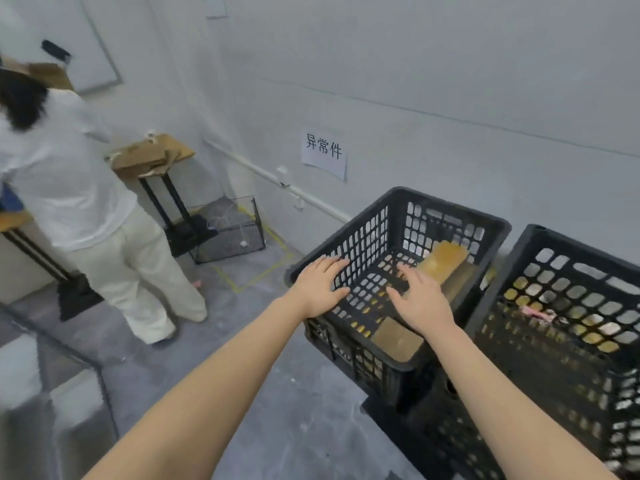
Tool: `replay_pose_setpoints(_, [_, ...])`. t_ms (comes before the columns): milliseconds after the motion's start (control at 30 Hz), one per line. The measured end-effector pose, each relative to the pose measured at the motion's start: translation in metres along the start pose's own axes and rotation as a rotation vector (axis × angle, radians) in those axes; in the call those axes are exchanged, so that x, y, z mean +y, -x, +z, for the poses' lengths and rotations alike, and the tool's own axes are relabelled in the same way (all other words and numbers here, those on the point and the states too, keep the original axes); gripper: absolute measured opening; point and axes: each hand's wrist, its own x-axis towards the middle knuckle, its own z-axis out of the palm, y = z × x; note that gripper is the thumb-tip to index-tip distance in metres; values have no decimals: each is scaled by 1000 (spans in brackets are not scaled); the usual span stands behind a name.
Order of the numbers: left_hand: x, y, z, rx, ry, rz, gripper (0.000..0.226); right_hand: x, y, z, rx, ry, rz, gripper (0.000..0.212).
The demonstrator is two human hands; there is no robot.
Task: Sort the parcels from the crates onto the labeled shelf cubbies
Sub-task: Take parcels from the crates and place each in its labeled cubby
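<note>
A black plastic crate (450,213) stands in front of me, tilted, with two brown cardboard parcels inside: one long parcel (446,265) against its far right wall and one flat parcel (394,339) at its near corner. My left hand (320,285) hovers over the crate's left rim with fingers straight and spread. My right hand (420,299) reaches into the crate above the parcels, fingers extended, holding nothing. A second black crate (568,258) stands to the right with several small items showing through its mesh.
A person in white (79,202) stands at the left with their back to me, beside a small black-legged table (152,157) bearing cardboard. A wire cage (228,230) sits on the floor by the wall. A paper sign (323,154) hangs on the wall. Wire mesh (69,375) is at lower left.
</note>
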Motion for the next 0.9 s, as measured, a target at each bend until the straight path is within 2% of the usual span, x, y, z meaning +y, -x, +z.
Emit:
replay_pose_setpoints(267, [-15, -89, 27, -169, 34, 266, 68, 4, -19, 21, 48, -111, 317, 60])
replay_pose_setpoints(400, [-9, -134, 38, -262, 38, 364, 70, 12, -53, 26, 76, -68, 383, 61])
replay_pose_setpoints(667, [-14, -221, 52, -389, 128, 359, 67, 41, -110, 43, 128, -168, 601, 55])
replay_pose_setpoints(900, [3, -277, 78, -571, 224, 376, 61, 74, -137, 59, 172, -166, 781, 51])
